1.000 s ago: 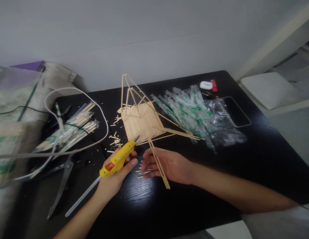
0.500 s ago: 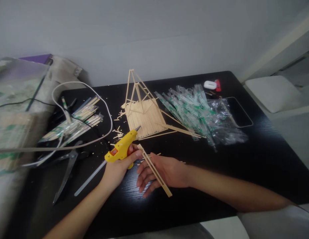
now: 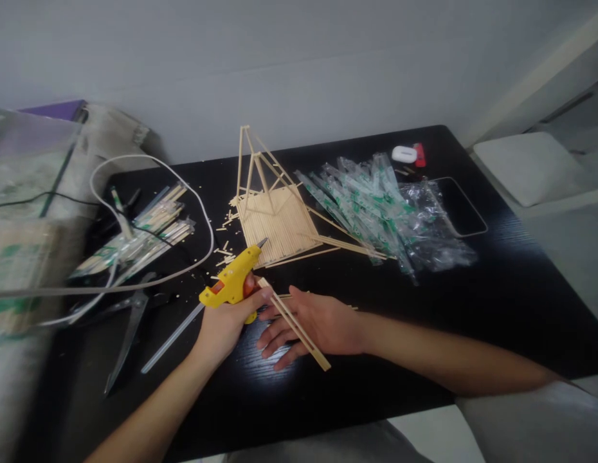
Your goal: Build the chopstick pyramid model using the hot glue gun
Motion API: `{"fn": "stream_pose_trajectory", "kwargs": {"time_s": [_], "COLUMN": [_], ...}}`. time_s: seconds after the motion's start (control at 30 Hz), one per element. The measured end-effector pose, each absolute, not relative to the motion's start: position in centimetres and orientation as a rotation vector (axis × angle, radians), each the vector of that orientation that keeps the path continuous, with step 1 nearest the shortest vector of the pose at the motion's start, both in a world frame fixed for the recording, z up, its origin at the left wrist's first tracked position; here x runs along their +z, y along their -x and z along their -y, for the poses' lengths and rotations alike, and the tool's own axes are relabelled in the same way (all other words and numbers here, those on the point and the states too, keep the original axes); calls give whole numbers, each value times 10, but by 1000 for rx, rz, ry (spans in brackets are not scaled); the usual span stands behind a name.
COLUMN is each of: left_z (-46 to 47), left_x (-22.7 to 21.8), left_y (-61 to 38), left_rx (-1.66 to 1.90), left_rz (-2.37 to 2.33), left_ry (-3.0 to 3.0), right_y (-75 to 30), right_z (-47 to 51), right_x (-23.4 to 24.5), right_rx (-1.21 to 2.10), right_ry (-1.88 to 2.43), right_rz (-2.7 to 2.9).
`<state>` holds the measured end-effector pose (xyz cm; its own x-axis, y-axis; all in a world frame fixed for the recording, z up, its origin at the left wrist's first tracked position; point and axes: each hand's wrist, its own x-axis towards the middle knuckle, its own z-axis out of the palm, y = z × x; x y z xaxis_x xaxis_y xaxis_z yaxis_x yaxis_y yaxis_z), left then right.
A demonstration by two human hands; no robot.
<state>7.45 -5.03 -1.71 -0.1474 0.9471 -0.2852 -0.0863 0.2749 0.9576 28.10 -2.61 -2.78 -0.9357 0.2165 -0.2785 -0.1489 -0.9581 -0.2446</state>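
Note:
My left hand (image 3: 225,323) is wrapped round a yellow hot glue gun (image 3: 234,280), whose nozzle points up and away and whose clear glue stick (image 3: 172,339) juts from the back. Its thumb also presses near the upper end of a narrow frame of joined wooden sticks (image 3: 296,326). Just behind that frame is my right hand (image 3: 323,323), palm turned up and fingers spread; whether it touches the frame I cannot tell. Beyond them, a wooden stick structure (image 3: 276,222) stands on the table, with a flat slatted base and a raised pointed framework.
Clear wrappers (image 3: 371,206) are heaped right of the structure, near a phone-like dark slab (image 3: 460,206) and a white case (image 3: 404,154). On the left lie wrapped sticks (image 3: 149,235), pliers (image 3: 132,321) and a looping white cable (image 3: 209,222). Cut stick scraps (image 3: 225,254) are scattered about.
The view has shifted slightly, so the table and structure sit a little higher and further left. Both hands keep nearly the same pose, with the glue gun and stick frame still held.

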Motion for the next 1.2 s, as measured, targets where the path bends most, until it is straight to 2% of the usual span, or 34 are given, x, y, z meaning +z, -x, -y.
{"fn": "stream_pose_trajectory", "kwargs": {"time_s": [0.57,1.2], "left_z": [51,52], "left_x": [-20,5], "left_y": [-67,-43], "left_rx": [1085,1129], "left_rz": [-1304,-990], "left_ry": [-943,-1013], "right_y": [-283,-285], "right_z": [22,20], "right_x": [-27,-2], "right_rx": [2952,2677], "right_ry": [442,712], "right_rz": [209,212]}}
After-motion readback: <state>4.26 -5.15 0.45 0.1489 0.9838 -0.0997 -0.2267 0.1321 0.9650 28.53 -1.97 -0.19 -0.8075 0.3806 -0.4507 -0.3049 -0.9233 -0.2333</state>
